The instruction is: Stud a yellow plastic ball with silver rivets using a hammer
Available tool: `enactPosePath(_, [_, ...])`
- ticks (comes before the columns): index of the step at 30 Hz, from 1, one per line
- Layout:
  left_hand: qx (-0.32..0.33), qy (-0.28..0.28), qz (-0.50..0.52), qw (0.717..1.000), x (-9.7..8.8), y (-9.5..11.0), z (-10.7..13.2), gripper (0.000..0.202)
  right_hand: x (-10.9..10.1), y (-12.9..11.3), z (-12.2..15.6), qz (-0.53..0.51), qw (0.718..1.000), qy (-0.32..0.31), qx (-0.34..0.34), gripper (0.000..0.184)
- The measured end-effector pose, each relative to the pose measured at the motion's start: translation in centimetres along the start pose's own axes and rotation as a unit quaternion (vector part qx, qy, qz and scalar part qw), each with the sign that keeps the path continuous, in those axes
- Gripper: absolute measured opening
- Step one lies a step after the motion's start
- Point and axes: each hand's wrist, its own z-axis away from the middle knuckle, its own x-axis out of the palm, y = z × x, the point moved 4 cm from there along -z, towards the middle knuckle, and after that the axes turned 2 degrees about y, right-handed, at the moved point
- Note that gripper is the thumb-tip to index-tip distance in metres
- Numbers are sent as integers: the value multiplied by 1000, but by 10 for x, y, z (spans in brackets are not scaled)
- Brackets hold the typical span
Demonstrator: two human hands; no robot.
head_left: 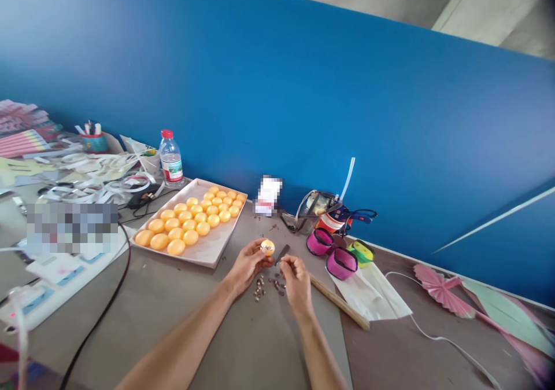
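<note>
My left hand grips a small orange-yellow ball between thumb and fingers. Silvery bits show on the side of the ball facing me. Just to the right, my right hand is closed in a pinch, its fingertips close to the ball but apart from it. Whatever sits between those fingertips is too small to make out. A dark flat strip shows just beyond the right fingertips; whether they touch it I cannot tell. Below the hands, small metal pieces lie in loose clusters on the grey tabletop.
A shallow white tray left of my hands holds several orange balls. Behind it stands a bottle. A wooden stick, pink-purple rolls and a clear bag lie to the right. A power strip and dark cable occupy the left.
</note>
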Motion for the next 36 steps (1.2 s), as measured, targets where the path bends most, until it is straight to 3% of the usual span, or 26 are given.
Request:
enactPosePath(5, [-14,-23,-2,1000,2,-1,1,44,5,2,1,-171,981,-41,85,23])
enactPosePath(8, [-21,-35,-1,999,4,-2,2,46,6,0,1,-212,971,-33,106,26])
enactPosePath(17, [-25,-87,-5,996,8,-6,5,39,6,3,-1,-157,984,-39,75,21])
enactPosePath(25, [-9,-111,-27,993,10,-5,6,39,9,-2,0,-187,976,-64,89,22])
enactPosePath(36, [36,-94,-152,983,2,-5,7,43,10,-4,5,-231,957,-92,147,20])
